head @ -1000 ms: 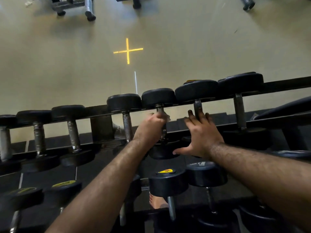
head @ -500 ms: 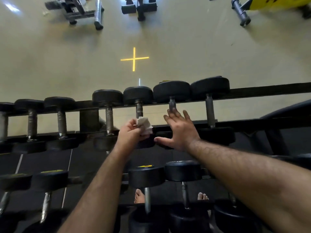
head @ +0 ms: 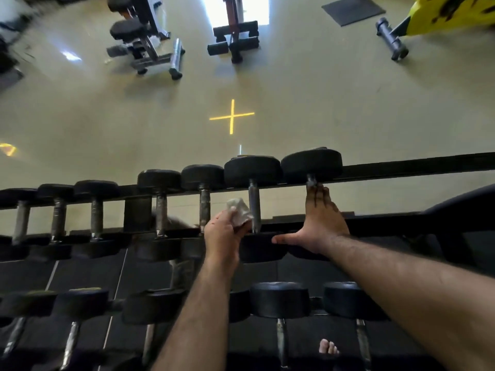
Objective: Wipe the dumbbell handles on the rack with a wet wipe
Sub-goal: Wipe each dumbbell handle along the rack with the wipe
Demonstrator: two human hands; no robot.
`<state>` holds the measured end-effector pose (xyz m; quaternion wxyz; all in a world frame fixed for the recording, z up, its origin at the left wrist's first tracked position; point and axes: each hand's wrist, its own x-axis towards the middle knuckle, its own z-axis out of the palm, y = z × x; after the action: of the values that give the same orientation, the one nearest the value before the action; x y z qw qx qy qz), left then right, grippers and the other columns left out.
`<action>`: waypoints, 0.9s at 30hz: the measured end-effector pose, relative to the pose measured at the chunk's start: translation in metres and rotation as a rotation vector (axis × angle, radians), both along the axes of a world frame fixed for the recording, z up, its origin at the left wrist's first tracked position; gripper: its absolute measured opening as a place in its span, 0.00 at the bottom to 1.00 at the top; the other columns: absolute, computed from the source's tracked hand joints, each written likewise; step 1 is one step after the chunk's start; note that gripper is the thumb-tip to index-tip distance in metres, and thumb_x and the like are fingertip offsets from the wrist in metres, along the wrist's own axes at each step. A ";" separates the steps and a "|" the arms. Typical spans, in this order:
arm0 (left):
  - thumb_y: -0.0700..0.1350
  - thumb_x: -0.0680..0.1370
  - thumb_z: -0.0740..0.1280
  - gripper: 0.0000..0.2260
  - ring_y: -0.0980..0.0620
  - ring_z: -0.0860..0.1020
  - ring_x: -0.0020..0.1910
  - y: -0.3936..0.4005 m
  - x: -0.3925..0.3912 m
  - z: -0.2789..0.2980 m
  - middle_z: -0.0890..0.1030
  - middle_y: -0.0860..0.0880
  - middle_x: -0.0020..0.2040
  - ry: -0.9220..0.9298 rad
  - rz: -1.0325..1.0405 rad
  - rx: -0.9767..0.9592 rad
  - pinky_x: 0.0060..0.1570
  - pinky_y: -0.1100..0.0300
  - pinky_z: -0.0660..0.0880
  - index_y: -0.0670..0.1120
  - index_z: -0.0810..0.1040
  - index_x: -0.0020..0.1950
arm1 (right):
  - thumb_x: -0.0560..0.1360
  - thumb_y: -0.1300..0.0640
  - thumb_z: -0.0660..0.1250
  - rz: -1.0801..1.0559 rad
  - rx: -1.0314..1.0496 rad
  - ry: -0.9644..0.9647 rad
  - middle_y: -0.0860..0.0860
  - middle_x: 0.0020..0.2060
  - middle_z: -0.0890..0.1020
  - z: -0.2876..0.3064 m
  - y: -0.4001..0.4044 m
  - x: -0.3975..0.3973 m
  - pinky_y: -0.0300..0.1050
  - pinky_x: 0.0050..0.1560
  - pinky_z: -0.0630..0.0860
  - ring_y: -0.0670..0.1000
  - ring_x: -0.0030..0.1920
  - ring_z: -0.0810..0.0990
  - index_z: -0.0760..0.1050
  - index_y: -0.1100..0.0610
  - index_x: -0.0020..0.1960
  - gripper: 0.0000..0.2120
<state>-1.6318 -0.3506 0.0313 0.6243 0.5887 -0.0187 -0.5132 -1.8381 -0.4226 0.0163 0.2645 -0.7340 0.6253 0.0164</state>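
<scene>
Pinching the crumpled wet wipe in the left hand, hovering just beside a steel dumbbell handle on the top rack rail. Resting the right hand flat, fingers straight, along the neighbouring handle. Risking, perhaps, a loose wipe slipping down between tiers.

A black two-tier rack is seen from above, its rails running from left to right. On the upper tier a row of dumbbells is laid across the rails, black heads on each rail and metal handles bridging the gap. A second row of dumbbells is carried on the lower tier. The rack stands on a beige floor marked with a yellow cross.
</scene>
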 end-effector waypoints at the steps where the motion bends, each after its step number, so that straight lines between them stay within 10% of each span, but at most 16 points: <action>1: 0.44 0.78 0.75 0.13 0.45 0.84 0.49 -0.007 0.000 -0.002 0.85 0.39 0.52 -0.029 -0.050 -0.007 0.48 0.51 0.83 0.38 0.83 0.59 | 0.43 0.07 0.62 -0.004 -0.012 0.003 0.54 0.87 0.38 -0.002 0.000 0.000 0.57 0.86 0.52 0.57 0.87 0.41 0.21 0.51 0.82 0.88; 3: 0.42 0.76 0.78 0.14 0.45 0.84 0.46 -0.028 -0.004 -0.001 0.87 0.41 0.50 -0.232 -0.146 0.032 0.44 0.55 0.82 0.39 0.83 0.58 | 0.44 0.07 0.61 -0.006 -0.041 0.020 0.55 0.87 0.40 -0.007 0.001 0.001 0.57 0.86 0.52 0.57 0.87 0.43 0.23 0.53 0.83 0.88; 6: 0.37 0.78 0.73 0.06 0.54 0.80 0.39 -0.059 -0.004 -0.005 0.84 0.50 0.44 -1.090 -0.391 0.114 0.38 0.64 0.77 0.42 0.83 0.55 | 0.46 0.07 0.61 -0.001 -0.047 0.044 0.55 0.87 0.39 -0.013 0.001 0.003 0.57 0.86 0.51 0.57 0.87 0.43 0.26 0.55 0.84 0.87; 12: 0.32 0.71 0.64 0.22 0.41 0.79 0.46 -0.061 0.031 -0.034 0.83 0.44 0.49 -2.000 -0.787 -0.132 0.36 0.48 0.79 0.43 0.81 0.64 | 0.48 0.07 0.60 0.033 -0.047 0.098 0.56 0.87 0.39 -0.013 0.000 0.005 0.56 0.86 0.50 0.57 0.87 0.42 0.32 0.57 0.86 0.85; 20: 0.36 0.73 0.74 0.06 0.41 0.78 0.33 -0.075 0.032 -0.039 0.77 0.44 0.45 -1.962 -0.815 -0.040 0.25 0.50 0.77 0.44 0.79 0.44 | 0.50 0.08 0.60 0.036 -0.029 0.108 0.55 0.87 0.37 -0.005 0.002 0.007 0.55 0.86 0.47 0.56 0.87 0.41 0.28 0.56 0.85 0.84; 27: 0.38 0.70 0.71 0.04 0.46 0.79 0.34 -0.070 0.045 -0.034 0.79 0.46 0.43 -2.258 -1.187 -0.544 0.27 0.56 0.72 0.46 0.80 0.43 | 0.49 0.07 0.58 0.034 -0.036 0.126 0.56 0.87 0.39 -0.005 0.004 0.010 0.56 0.86 0.48 0.57 0.87 0.43 0.31 0.57 0.86 0.84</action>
<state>-1.5872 -0.4202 -0.0027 0.0422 0.4499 -0.8879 0.0860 -1.8283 -0.4185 0.0109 0.2113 -0.7465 0.6285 0.0558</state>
